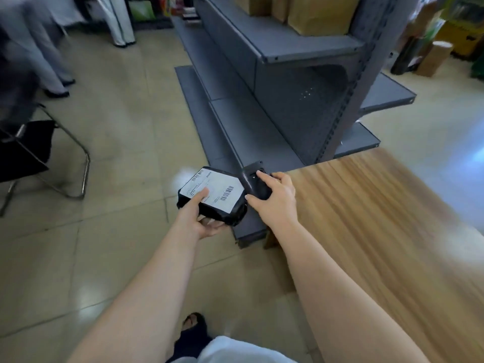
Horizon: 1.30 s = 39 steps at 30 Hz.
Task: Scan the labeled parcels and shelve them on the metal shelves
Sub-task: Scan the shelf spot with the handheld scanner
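left hand (203,218) gripping parcel (213,196), thumb on label, long axis running left-right, label up | right hand (275,197) clasping scanner (255,183), aiming at parcel | both hovering beside counter (379,218) corner

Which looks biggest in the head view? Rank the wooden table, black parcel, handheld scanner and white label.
1. wooden table
2. black parcel
3. white label, smaller than the parcel face it sits on
4. handheld scanner, partly covered by the right hand, so ranking against the label is unsure
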### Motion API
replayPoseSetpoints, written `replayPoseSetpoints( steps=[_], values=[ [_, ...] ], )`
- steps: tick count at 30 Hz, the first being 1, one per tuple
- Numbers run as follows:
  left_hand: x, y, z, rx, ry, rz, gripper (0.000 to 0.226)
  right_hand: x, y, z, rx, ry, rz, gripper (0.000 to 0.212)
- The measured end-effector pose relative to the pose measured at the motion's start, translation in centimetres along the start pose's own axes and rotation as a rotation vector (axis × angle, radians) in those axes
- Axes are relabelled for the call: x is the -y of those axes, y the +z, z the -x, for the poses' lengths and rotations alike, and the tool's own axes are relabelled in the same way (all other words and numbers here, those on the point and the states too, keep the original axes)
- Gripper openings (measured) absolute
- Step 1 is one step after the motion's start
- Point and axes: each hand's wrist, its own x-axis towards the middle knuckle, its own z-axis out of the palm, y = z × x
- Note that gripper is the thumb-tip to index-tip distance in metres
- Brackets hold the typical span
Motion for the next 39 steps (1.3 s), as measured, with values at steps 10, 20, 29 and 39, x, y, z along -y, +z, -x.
replayPoseSetpoints(
  steps=[10, 20, 29, 39],
  values=[
    [-20.4, -8.5, -9.9, -0.077, 0.033, 0.191, 0.029, 13.8, 19.7, -14.1, 0.112, -0.071, 0.022, 0.061],
    [-33.0, -7.7, -22.7, -0.25, 0.148, 0.306, 0.032, 16.9, 31.8, -30.5, 0.221, -0.108, 0.05, 0.06],
    [-53.1, 0.5, -33.9, -0.305, 0.28, 0.237, 0.027, 23.3, 41.0, -54.0, 0.277, -0.157, -0.006, 0.06],
    [-71.1, 4.0, -47.0, -0.354, 0.274, 0.23, 0.024, 30.0, 52.3, -74.2, 0.276, -0.135, -0.026, 0.058]
  ],
)
